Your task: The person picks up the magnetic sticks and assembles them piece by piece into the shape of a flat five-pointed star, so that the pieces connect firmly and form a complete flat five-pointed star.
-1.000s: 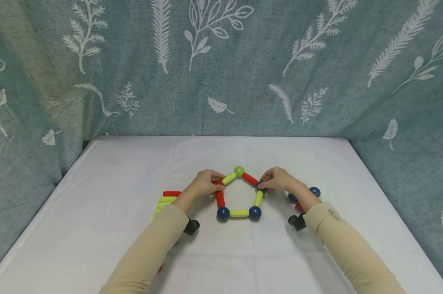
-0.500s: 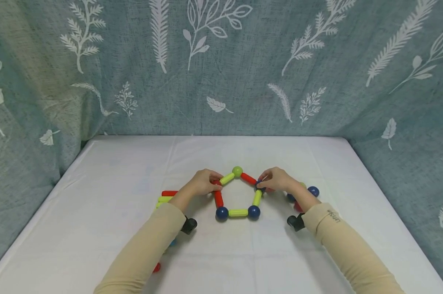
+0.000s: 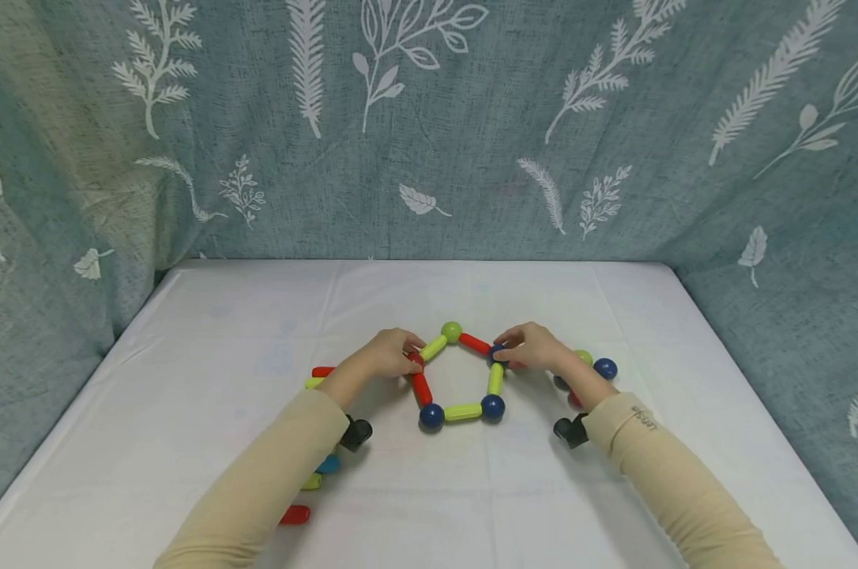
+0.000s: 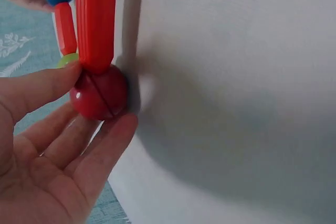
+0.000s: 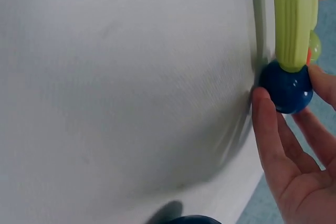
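A five-sided ring of chunky toy rods and balls, like a magnetic building set, lies mid-table. My left hand [image 3: 389, 353] pinches the red ball [image 4: 102, 93] at its left corner between thumb and fingers. At the right corner, my right hand [image 3: 537, 348] grips a blue ball [image 5: 286, 87] the same way. A lime green ball [image 3: 451, 332] forms the far corner. Two blue balls, left [image 3: 431, 416] and right [image 3: 493, 407], form the near corners, with a lime rod [image 3: 463, 412] between them. A red rod [image 3: 421, 389] joins the red ball to the near left one.
Loose rods, among them a red rod [image 3: 295, 514] and a blue piece [image 3: 327, 463], lie partly hidden under the left sleeve [image 3: 272, 482]. Beside the right forearm sit a loose blue ball [image 3: 604, 369] and a green ball [image 3: 583, 358]. A patterned curtain [image 3: 429, 158] hangs behind the table.
Both hands and the far part of the ring have shifted slightly left. The near lime rod now slants a little. The left forearm has swung left, uncovering more loose pieces.
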Tool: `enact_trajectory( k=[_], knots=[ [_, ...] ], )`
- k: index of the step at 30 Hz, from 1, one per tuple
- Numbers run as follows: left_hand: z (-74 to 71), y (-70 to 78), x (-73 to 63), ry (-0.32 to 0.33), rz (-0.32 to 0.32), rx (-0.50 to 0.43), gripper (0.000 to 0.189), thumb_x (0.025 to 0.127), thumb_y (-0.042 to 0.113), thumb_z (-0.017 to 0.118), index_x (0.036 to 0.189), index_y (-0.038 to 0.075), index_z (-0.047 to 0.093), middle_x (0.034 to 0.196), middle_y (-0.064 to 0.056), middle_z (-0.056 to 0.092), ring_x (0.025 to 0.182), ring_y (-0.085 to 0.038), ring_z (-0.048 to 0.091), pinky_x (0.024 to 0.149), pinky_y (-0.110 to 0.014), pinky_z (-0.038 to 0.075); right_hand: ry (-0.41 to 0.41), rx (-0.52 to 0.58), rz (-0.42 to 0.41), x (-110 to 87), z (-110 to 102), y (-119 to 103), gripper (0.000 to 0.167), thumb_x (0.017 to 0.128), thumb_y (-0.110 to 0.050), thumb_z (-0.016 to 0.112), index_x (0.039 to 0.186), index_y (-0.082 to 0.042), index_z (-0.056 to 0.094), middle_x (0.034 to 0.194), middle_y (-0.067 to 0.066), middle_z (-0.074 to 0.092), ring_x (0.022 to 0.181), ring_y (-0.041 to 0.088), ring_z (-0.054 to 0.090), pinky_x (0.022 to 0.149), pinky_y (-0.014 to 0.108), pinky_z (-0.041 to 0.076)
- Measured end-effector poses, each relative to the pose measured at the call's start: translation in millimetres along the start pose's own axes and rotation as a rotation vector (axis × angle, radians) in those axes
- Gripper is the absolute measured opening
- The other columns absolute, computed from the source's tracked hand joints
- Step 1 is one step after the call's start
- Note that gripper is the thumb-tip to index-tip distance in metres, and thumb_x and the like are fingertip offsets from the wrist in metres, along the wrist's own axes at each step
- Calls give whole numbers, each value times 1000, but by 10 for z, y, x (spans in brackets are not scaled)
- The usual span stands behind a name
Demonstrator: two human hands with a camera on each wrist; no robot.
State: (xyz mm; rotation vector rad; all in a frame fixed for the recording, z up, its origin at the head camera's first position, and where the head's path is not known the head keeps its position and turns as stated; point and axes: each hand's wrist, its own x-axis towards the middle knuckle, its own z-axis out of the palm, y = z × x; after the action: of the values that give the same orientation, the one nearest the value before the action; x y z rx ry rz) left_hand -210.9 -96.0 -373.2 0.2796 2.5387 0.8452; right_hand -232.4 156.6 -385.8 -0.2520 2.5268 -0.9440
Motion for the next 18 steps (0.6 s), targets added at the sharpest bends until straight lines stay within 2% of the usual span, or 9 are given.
enact_trajectory(
  k=[3, 7, 14, 18],
  knots=[
    [-23, -18, -52, -10, 1, 14, 39, 82, 8, 66, 119, -1, 57, 113, -16, 60, 102, -26, 56, 86, -34, 47, 27, 6, 6, 11, 30, -10, 37, 85, -20, 64, 117, -1, 60, 111, 19, 60, 70, 14, 59, 65, 24, 48],
    [-6, -48, -116, 6, 9, 52, 30, 79, 11, 70, 105, -1, 60, 101, -13, 63, 91, -23, 57, 78, -31, 48, 53, 51, 32, 27, 72, -25, 37, 87, -19, 63, 118, -1, 58, 111, 18, 59, 72, 15, 61, 66, 26, 50],
    [123, -70, -258, 48, 74, 110, 19, 77, 12, 73, 87, 2, 61, 79, -5, 60, 69, -15, 51, 59, -23, 44, 102, 55, 40, 49, 156, -92, 35, 86, -19, 64, 117, -2, 59, 110, 17, 58, 74, 16, 59, 65, 26, 50],
    [192, -43, -317, 49, 97, 107, 18, 76, 11, 74, 82, 3, 60, 70, -2, 55, 63, -14, 48, 54, -21, 41, 130, 39, 23, 64, 186, -106, 34, 86, -17, 63, 117, -3, 59, 110, 17, 59, 77, 18, 57, 64, 25, 49]
  ],
)
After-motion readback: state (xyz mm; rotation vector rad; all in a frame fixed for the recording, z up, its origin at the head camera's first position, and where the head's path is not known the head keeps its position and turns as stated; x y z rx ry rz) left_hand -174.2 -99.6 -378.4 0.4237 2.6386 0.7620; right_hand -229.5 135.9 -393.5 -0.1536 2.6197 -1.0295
